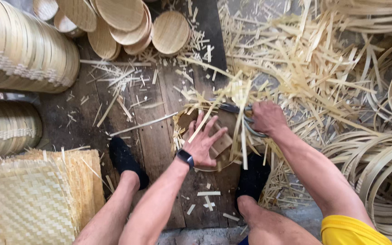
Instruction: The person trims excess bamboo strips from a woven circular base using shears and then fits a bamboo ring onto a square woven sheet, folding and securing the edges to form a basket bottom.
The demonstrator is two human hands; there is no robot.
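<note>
My left hand [203, 139] lies flat, fingers spread, pressing on a round woven bamboo piece [184, 121] that rests on the wooden floor between my feet. Loose strip ends stick out around its rim. My right hand [266, 117] grips the handles of metal shears [232, 109], whose blades reach left across the far edge of the piece among the protruding strips. A dark watch sits on my left wrist.
Stacks of round bamboo trays [28, 54] stand at left, flat round lids [123, 22] at the top. Woven square mats [37, 195] lie bottom left. Cut strips [305, 68] pile up at upper right, bamboo hoops [377, 168] at right. My feet wear black slippers [125, 159].
</note>
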